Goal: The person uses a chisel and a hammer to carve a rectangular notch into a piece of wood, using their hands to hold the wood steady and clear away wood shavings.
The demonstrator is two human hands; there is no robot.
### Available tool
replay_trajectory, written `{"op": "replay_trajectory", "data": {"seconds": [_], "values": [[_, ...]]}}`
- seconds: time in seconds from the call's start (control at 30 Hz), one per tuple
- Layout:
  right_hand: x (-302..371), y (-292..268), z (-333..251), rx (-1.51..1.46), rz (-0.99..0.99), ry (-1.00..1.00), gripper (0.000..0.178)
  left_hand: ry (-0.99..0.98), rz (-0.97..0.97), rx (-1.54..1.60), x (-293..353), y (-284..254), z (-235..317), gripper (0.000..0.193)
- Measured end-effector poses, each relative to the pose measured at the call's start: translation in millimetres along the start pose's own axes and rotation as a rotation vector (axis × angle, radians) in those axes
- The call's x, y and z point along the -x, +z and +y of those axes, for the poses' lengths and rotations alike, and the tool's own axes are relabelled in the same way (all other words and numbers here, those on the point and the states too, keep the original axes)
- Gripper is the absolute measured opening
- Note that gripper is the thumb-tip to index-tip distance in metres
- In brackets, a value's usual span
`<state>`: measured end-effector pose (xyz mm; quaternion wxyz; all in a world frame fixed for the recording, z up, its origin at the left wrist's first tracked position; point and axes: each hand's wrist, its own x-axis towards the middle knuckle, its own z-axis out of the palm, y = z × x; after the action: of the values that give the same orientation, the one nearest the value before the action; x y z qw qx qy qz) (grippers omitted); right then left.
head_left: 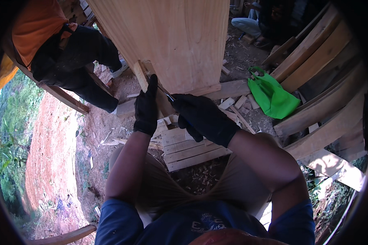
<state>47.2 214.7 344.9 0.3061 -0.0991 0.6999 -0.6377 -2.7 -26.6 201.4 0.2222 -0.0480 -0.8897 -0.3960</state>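
My left hand [146, 105], in a black glove, is closed around a narrow piece of wood [140, 76] that stands up beside the corner of a broad wooden board [180, 45]. My right hand [206, 116], also gloved in black, is wrapped around a hand tool. Only a short, shiny metal part of the tool [170, 97] shows, pointing at the wood by my left hand; its handle is hidden in the glove. Below my hands, between my knees, lies a low slatted wooden platform [192, 151].
A person in an orange top and dark trousers [69, 61] stands at the left. Another person [249, 26] crouches at the far right. A bright green bag [272, 96] lies among wood scraps [241, 102]. Long planks [315, 53] lean along the right. A dirt slope [51, 147] falls away left.
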Motion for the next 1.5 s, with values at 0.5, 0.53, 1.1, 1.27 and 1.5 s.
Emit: {"op": "replay_trajectory", "data": {"seconds": [0.5,0.53,1.1,1.27,1.5], "values": [[2.6,12.0,24.7,0.723,0.150,-0.451,0.069,-0.603,0.023,1.307,-16.2,-13.2,60.8,0.042],[3.9,10.2,26.5,0.773,0.151,-0.481,0.071,-0.614,0.039,1.317,-16.8,-12.3,58.8,0.042],[-25.0,-93.6,11.4,1.316,0.177,-0.738,0.039,-0.440,-0.400,0.676,-17.4,11.6,19.8,0.061],[-44.2,-127.9,32.5,1.442,0.118,-0.941,0.038,-0.549,-0.821,0.492,-16.4,42.0,8.8,0.067],[-59.1,-112.3,66.7,1.307,0.120,-0.648,0.036,-1.047,-0.750,0.367,6.9,77.5,27.7,0.045]]}}
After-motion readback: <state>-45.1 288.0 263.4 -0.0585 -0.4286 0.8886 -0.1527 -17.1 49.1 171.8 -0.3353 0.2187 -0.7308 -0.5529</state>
